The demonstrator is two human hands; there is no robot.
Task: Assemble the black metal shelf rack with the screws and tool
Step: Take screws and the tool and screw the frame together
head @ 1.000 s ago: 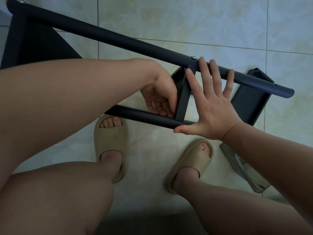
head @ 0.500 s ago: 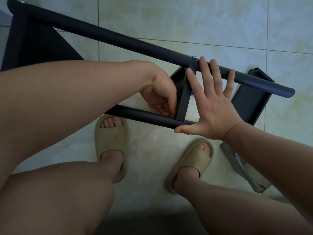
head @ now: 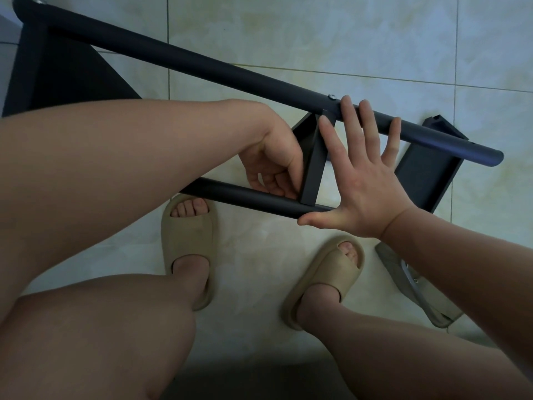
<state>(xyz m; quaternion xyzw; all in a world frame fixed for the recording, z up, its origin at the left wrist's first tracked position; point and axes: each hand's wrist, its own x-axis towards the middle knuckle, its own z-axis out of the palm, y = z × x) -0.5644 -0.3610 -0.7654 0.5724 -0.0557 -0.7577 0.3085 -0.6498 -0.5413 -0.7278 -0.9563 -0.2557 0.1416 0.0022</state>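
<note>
Rigid, weighty-looking rack (head: 202, 63), likely slick: take by tubes (head: 248, 197). Right hand (head: 360, 186) flat, fingers spread, bracing at 3 o'clock of crosspiece (head: 313, 166); left hand (head: 271, 166) curled at 9 o'clock, grip's contents hidden.

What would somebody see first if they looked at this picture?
Probably the right hand, spread wide open in the middle and lying flat where a short black crosspiece meets the long black tube that slants across the picture. Right beside it the left hand curls its fingers at the foot of that crosspiece, hiding whatever it holds. Below, two tan slippers stand on the pale tiled floor.
</note>
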